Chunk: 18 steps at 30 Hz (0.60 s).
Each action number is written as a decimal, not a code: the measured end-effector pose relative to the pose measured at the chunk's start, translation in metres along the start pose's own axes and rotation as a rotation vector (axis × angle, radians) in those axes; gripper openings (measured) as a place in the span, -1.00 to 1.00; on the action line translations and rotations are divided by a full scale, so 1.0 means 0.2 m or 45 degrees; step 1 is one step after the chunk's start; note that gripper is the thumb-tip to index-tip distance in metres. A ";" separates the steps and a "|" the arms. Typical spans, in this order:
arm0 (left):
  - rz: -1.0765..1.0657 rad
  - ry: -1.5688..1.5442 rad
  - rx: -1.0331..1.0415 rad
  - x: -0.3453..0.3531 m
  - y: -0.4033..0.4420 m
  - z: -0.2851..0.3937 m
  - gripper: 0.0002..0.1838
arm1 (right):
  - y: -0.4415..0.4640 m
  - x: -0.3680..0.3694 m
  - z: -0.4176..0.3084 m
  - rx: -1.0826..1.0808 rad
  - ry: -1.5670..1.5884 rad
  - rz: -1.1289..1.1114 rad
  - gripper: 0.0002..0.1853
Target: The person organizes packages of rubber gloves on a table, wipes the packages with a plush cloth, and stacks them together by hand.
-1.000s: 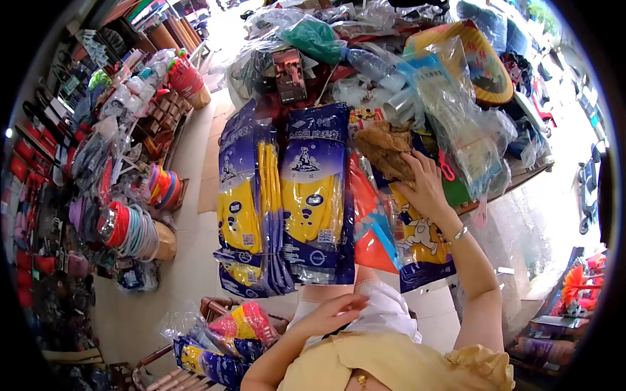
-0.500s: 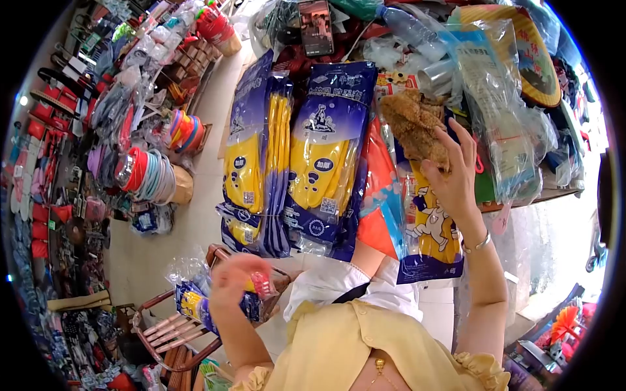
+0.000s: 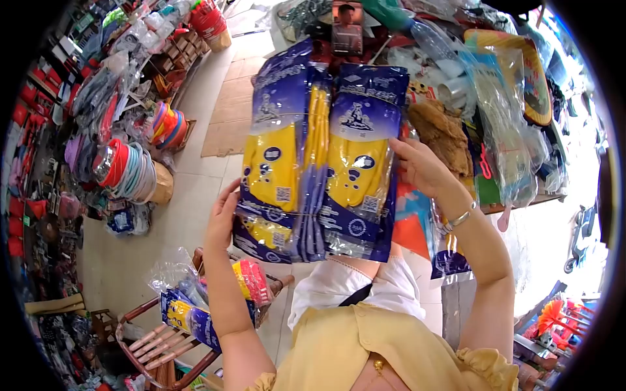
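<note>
Two upright bundles of yellow rubber gloves in blue plastic packs stand side by side in front of me. My left hand (image 3: 225,212) grips the outer edge of the left glove bundle (image 3: 270,163), its fingers partly behind the packs. At the right glove bundle (image 3: 358,159), my right hand (image 3: 420,168) holds the right edge with thumb and fingers. A brown crumpled cloth (image 3: 443,133) lies just beyond my right hand. Below that wrist shows part of another blue pack (image 3: 450,260), beside an orange and light-blue sheet (image 3: 414,231).
A phone (image 3: 347,27) stands behind the bundles. Clear plastic bags (image 3: 502,124), a plastic bottle (image 3: 433,45) and a yellow woven fan (image 3: 538,85) crowd the right. A chair (image 3: 140,313) with packs on it is at lower left. Shelves of goods line the left side.
My right hand has left the brown cloth and moved left onto the right bundle. My left hand has risen from above the chair to the left bundle's edge. The view has shifted.
</note>
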<state>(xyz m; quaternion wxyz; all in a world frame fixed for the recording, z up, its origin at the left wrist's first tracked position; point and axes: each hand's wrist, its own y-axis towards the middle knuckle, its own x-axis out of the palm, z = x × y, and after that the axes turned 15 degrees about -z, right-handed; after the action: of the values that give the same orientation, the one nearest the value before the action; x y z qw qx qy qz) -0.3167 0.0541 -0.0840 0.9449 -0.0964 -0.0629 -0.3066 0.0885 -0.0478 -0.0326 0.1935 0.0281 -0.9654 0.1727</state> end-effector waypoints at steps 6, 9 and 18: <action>-0.020 -0.097 0.056 0.08 0.04 0.02 -0.52 | 0.09 0.21 0.02 -0.136 -0.022 -0.057 -0.49; -0.053 -0.150 0.037 0.11 0.03 0.06 -0.52 | 0.11 0.30 0.00 -0.194 -0.030 -0.012 -0.53; -0.065 -0.014 0.075 0.10 0.02 0.01 -0.40 | -0.10 -0.04 -0.17 -0.495 -0.252 0.305 -0.67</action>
<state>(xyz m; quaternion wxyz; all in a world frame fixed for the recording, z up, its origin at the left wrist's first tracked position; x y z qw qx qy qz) -0.2993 0.0460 -0.0785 0.9387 -0.0685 -0.0797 -0.3282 0.1112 -0.0555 0.0010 0.0778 -0.1075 -0.9912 0.0018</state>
